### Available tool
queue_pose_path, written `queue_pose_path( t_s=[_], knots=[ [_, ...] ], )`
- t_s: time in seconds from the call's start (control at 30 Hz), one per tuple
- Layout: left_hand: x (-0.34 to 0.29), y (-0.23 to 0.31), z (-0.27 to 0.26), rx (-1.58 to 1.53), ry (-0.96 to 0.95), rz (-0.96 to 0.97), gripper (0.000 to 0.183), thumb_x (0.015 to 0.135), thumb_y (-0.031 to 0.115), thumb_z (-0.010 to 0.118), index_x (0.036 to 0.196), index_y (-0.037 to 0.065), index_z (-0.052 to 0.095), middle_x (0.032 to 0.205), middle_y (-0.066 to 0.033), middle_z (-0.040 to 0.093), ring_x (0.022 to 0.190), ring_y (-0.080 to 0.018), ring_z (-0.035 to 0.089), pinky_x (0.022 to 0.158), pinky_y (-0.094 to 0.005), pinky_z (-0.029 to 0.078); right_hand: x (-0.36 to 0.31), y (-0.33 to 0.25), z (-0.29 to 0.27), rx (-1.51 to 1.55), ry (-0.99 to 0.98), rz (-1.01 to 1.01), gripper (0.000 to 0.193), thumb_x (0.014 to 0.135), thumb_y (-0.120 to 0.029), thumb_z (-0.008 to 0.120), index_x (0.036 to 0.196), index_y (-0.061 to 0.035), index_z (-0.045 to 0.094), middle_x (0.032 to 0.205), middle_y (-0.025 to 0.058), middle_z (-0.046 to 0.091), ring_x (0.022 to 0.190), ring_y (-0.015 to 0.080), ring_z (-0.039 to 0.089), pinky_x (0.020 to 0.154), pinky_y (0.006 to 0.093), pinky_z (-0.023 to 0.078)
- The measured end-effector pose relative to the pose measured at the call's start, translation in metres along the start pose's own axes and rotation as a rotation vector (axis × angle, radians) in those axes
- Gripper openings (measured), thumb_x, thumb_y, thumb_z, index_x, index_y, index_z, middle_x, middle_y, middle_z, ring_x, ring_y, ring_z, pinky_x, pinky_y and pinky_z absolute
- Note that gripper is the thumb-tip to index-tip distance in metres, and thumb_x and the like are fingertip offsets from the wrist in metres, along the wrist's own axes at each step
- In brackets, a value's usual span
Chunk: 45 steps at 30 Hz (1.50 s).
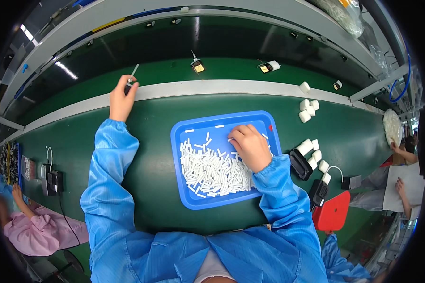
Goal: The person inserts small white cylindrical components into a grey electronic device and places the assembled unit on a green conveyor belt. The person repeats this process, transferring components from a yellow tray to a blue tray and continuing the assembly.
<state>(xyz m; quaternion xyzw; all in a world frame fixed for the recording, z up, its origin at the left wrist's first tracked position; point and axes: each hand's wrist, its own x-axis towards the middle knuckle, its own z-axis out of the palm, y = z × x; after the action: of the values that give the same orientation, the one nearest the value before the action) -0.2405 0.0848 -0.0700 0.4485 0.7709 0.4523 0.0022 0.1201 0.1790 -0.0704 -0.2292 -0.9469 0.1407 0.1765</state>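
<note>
Left hand (122, 100) is closing around a small dark part (128, 87) by the belt's white rail (184, 88); its pale stem (135, 70) is pointing up and away. Right hand (251, 147) is working inside the blue tray (203, 123), fingertips pinching what looks like one white tube (230, 139). Tray is sitting mid-table (151, 160), loose tubes (212, 172) heaping toward its near side, a few lying apart near the far wall.

Progress, my read: this unit is mid-step, tube picked but not yet at the part. Two similar units, one with a yellow label (199, 68), one with a white block (273, 65), are lying on the green belt (231, 65); can't tell if they're finished. Plenty of tubes are remaining, so supply isn't running low.
</note>
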Motion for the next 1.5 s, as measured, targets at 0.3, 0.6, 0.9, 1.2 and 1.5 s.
queue_pose_path(
  t_s=[0.3,0.6,0.9,1.2,1.5],
  knots=[
    [-0.017,0.058,0.051,-0.303,-0.173,-0.062,0.011,0.087,0.014,0.055,0.094,0.006,0.055,0.070,-0.0042,0.047,0.065,-0.0116,0.043,0.063,-0.0270,0.040,-0.005,0.002,0.007,0.073,0.062,0.042,0.009,0.072,-0.008,0.061,0.080,-0.0054,0.058,0.081,0.0111,0.055,0.080,0.0313,0.056,0.066,0.0410,0.049],
    [0.101,0.021,0.195,0.513,-0.360,0.023,0.048,0.073,0.040,0.070,0.107,0.006,0.060,0.096,-0.0190,0.065,0.092,-0.0363,0.062,0.081,-0.0425,0.047,-0.001,0.003,0.029,0.162,0.123,0.050,0.015,0.063,-0.005,0.058,0.077,-0.0009,0.060,0.084,0.0151,0.058,0.082,0.0330,0.059,0.066,0.0423,0.050],
    [0.077,0.074,0.174,0.323,-0.490,0.303,0.032,0.070,0.007,0.067,0.101,0.011,0.064,0.088,-0.0114,0.058,0.084,-0.0294,0.060,0.075,-0.0383,0.048,-0.015,0.008,0.021,0.219,0.090,0.092,0.017,0.067,-0.009,0.061,0.081,0.0000,0.057,0.084,0.0141,0.056,0.082,0.0316,0.057,0.067,0.0424,0.049],
    [0.098,-0.003,0.164,0.345,-0.110,0.243,0.040,0.074,0.010,0.070,0.113,0.012,0.060,0.095,-0.0120,0.059,0.088,-0.0288,0.060,0.078,-0.0381,0.048,-0.009,0.007,0.013,0.262,0.037,0.077,0.016,0.071,-0.009,0.060,0.085,-0.0027,0.058,0.086,0.0127,0.057,0.084,0.0309,0.058,0.071,0.0425,0.049],
    [-0.044,0.123,0.056,-0.640,-0.531,-0.224,0.033,0.086,0.020,0.059,0.116,0.006,0.056,0.080,-0.0003,0.054,0.076,-0.0128,0.055,0.067,-0.0268,0.045,-0.008,0.018,-0.001,0.713,0.259,0.071,0.021,0.076,-0.009,0.061,0.096,-0.0047,0.068,0.078,0.0124,0.060,0.072,0.0231,0.061,0.065,0.0326,0.050]
  ],
)
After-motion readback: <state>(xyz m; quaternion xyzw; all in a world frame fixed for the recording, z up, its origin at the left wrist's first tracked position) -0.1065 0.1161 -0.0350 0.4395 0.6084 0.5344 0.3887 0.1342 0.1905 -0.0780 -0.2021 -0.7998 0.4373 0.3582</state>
